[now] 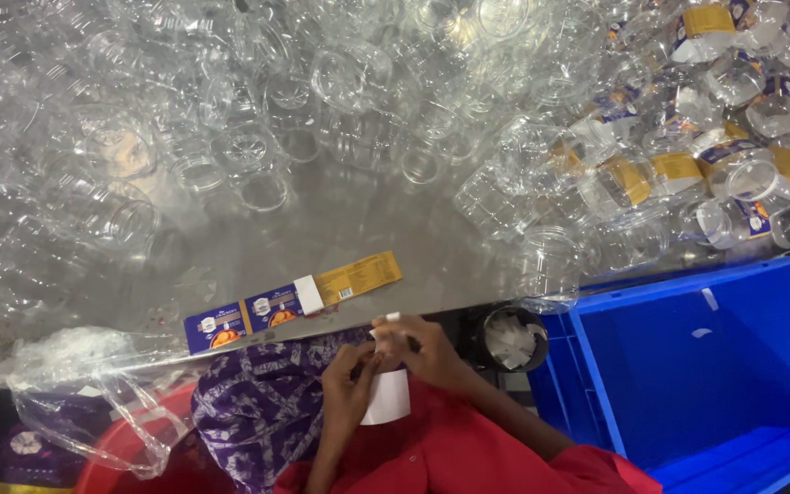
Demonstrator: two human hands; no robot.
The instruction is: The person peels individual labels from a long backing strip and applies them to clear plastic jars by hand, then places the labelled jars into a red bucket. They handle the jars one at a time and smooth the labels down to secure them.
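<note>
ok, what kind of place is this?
Likely a jar labelling or packing bench: a metal table heaped with clear plastic jars, some already labelled, a label strip on it, and a blue crate beside it.

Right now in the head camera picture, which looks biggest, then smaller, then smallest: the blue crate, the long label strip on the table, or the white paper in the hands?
1. Blue crate, much the biggest.
2. Label strip.
3. White paper.

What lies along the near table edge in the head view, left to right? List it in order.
Crumpled clear plastic bag → printed label strip lying flat on the table → left hand and right hand together on a white label backing → small black cup of white scraps → blue crate.
</note>
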